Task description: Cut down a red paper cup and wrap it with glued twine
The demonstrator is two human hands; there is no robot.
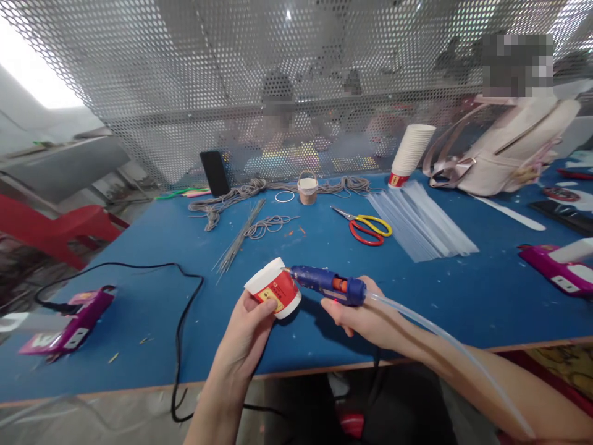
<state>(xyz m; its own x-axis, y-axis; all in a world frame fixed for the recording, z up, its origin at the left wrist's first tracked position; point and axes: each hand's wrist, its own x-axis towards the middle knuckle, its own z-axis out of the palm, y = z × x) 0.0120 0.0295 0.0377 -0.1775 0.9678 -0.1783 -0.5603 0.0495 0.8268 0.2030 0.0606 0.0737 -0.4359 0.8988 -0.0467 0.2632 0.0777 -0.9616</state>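
Blue table, lower centre: your left hand pinched the tilted paper cup, base offered to the glue gun your right hand gripped.

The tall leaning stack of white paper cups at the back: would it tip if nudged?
Probably. The stack of white paper cups already leans on the blue table, so a push might topple it. Thin paper cups look light and easily crushed.

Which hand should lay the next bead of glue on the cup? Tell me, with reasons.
Probably the right hand: it grips the blue glue gun, whose nozzle already meets the side of the paper cup. The left hand is busy holding that cup tilted above the blue table.
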